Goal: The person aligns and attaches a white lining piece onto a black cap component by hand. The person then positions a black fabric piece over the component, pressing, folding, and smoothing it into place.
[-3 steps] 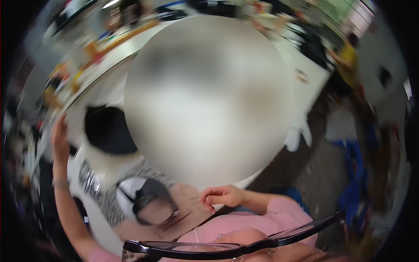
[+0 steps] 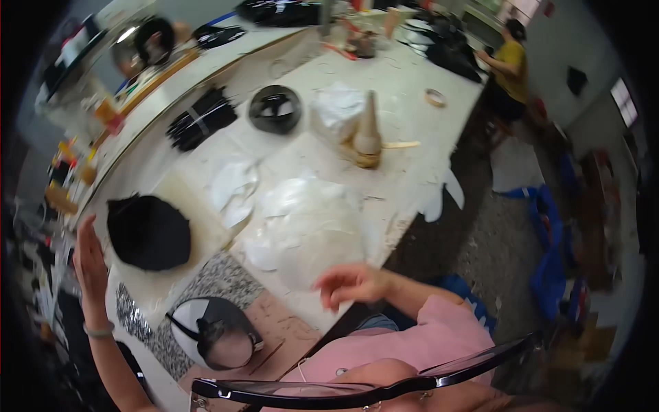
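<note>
My left hand (image 2: pixel 89 259) is raised at the left edge of the table, its fingers stretched and holding nothing. Beside it lies a black rounded piece (image 2: pixel 148 232), apparently cloth, on a cream sheet (image 2: pixel 193 194). My right hand (image 2: pixel 351 284) hovers near the table's front edge, slightly smeared, fingers loosely bent and apart with nothing in them. Just beyond it is a pile of translucent whitish sheets (image 2: pixel 305 220). Between my arms sits a dome-shaped white and grey piece (image 2: pixel 237 316) with a black strip, on a speckled and pinkish board (image 2: pixel 292 319).
Farther back on the table (image 2: pixel 412 137) are a glossy black dome (image 2: pixel 274 108), a strapped black bundle (image 2: pixel 202 118), a tan cone-shaped object (image 2: pixel 368 134) and a tape roll (image 2: pixel 434 97). A person in yellow (image 2: pixel 509 62) sits at the far right. Blue material (image 2: pixel 546 240) lies on the floor.
The whole view has shifted, so most things appear farther left. A blurred disc that covered the table's middle is gone. My right hand's fingers look a little more spread.
</note>
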Motion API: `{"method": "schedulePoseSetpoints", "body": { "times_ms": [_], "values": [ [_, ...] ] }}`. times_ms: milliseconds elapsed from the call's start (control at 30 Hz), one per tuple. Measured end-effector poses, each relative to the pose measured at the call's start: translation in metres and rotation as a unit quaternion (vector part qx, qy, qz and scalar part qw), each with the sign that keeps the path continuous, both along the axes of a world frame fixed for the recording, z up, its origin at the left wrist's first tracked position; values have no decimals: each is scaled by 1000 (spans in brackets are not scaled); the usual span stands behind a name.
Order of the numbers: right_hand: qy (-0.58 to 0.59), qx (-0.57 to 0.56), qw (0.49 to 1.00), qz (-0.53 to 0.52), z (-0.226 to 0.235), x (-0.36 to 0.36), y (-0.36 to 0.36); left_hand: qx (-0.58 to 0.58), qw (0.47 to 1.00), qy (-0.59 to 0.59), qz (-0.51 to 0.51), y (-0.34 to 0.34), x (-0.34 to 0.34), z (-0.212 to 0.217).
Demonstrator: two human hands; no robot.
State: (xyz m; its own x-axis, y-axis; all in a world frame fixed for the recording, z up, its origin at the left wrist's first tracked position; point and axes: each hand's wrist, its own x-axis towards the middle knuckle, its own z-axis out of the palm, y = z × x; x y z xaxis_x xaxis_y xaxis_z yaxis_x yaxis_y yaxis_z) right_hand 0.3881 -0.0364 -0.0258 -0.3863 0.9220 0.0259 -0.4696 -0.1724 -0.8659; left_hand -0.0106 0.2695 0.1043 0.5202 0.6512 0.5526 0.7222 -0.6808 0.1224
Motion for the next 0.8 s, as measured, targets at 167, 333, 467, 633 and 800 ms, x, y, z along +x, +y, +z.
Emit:
{"method": "schedulePoseSetpoints", "body": {
  "times_ms": [167, 333, 467, 633, 800],
  "values": [
    [-311, 6, 817, -486, -17, 188, -19, -59, 966, 70, -240, -112, 155, 8],
    [-645, -29, 559, -520, -48, 314, 9, -170, 836, 136, -504, -180, 279, -26],
    [-802, -59, 471, -362, -48, 314, 67, -167, 780, 132, -589, -207, 354, -82],
    [-830, -151, 450, -293, -29, 316, 95, -167, 775, 110, -600, -230, 427, -133],
    [-825, -185, 486, -222, -10, 332, 101, -123, 813, 169, -543, -234, 464, -173]
  ]
}}
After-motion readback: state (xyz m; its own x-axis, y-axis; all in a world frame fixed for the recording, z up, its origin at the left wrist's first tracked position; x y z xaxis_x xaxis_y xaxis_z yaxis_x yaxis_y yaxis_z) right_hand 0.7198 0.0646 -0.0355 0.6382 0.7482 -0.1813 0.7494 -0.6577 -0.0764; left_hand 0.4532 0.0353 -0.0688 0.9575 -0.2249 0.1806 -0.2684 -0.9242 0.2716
